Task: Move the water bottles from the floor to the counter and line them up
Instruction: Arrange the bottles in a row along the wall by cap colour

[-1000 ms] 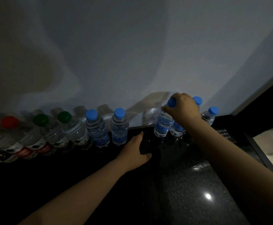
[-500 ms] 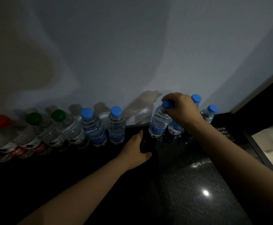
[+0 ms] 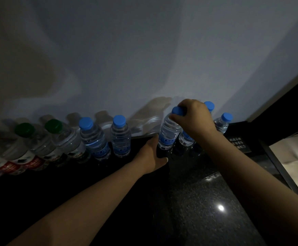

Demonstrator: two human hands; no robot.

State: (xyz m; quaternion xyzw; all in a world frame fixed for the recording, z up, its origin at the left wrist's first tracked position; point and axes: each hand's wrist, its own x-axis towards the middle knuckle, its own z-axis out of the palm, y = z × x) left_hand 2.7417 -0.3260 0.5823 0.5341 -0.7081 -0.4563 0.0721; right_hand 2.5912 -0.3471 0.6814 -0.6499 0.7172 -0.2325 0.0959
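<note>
Your right hand (image 3: 194, 119) is pinching blue cap of water bottle (image 3: 168, 135), which is tilting on dark counter (image 3: 215, 201), right of end bottle (image 3: 120, 137) of row, gap between. Your left hand (image 3: 150, 155) is lying spread beside base; contact too dark to tell. Be righting bottle while sliding leftward, closing gap, aligning with row.

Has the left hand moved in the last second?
Yes. The left hand has slid right and toward the wall, away from the nearest standing blue-capped bottle, up to the base of the held bottle.
</note>
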